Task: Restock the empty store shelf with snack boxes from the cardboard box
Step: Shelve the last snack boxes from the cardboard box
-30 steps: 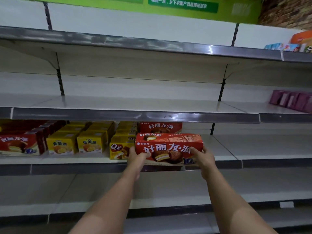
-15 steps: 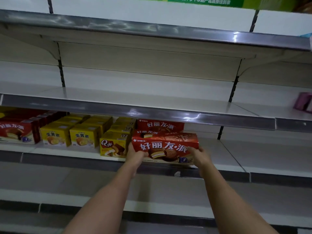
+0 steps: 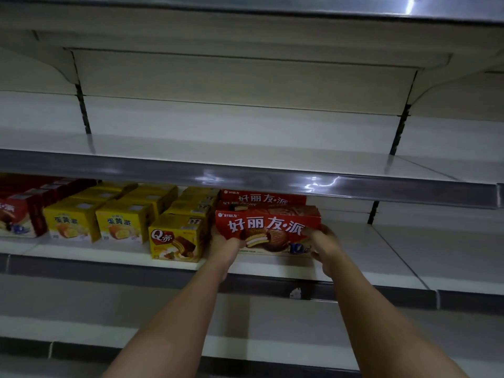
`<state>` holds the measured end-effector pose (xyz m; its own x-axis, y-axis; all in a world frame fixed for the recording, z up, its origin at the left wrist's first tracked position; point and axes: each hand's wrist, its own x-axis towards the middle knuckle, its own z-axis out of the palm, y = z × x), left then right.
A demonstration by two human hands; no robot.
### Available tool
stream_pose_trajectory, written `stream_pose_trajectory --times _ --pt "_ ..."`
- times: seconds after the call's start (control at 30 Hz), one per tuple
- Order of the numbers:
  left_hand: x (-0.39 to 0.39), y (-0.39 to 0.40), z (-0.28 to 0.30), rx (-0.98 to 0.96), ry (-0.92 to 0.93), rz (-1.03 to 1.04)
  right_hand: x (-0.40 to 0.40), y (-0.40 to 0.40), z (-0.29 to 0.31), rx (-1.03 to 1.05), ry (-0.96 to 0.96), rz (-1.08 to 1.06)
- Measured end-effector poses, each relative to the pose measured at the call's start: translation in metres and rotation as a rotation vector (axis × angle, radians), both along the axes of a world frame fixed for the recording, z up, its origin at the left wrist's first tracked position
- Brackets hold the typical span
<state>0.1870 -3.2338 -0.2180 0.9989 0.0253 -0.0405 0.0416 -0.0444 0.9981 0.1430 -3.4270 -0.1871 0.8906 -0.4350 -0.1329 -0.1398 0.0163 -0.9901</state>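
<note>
Head view: red box point(image 3: 268, 231) on shelf point(image 3: 354, 266) beside yellow boxes point(image 3: 176, 237), left hand point(image 3: 222, 241) and right hand point(image 3: 324, 241) gripping its ends (likely light, stiff card; crushable).

Two hands point(image 3: 268, 245), three red pie boxes point(image 3: 268, 230) at centre, two yolk-pie boxes point(image 3: 95, 222) in front.

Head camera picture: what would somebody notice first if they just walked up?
First, the big red snack box in the middle, gripped at its ends by the left hand and the right hand on the shelf. Next, the yellow boxes lined up to its left. Above, a long white shelf stands bare.
</note>
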Motion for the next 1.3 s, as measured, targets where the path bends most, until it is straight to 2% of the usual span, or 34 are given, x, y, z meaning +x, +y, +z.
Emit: stream_pose_trajectory --times 0.3,0.63,0.83,1.1,1.3 --pt "0.05 -0.009 -0.007 -0.014 -0.015 -0.027 0.037 -0.002 -0.006 -0.045 -0.023 -0.047" --pt "0.088 -0.009 -0.014 -0.012 0.006 -0.082 0.064 0.002 -0.004 0.008 -0.044 -0.079" --pt "0.095 -0.008 -0.014 -0.019 -0.066 -0.107 0.067 0.007 -0.003 0.079 -0.08 -0.061" --pt "0.087 -0.007 -0.013 -0.023 -0.024 -0.091 0.06 0.019 0.012 0.044 -0.077 -0.031" --pt "0.071 -0.011 -0.015 0.149 0.069 -0.049 0.053 0.014 0.013 -0.001 0.0 -0.008"
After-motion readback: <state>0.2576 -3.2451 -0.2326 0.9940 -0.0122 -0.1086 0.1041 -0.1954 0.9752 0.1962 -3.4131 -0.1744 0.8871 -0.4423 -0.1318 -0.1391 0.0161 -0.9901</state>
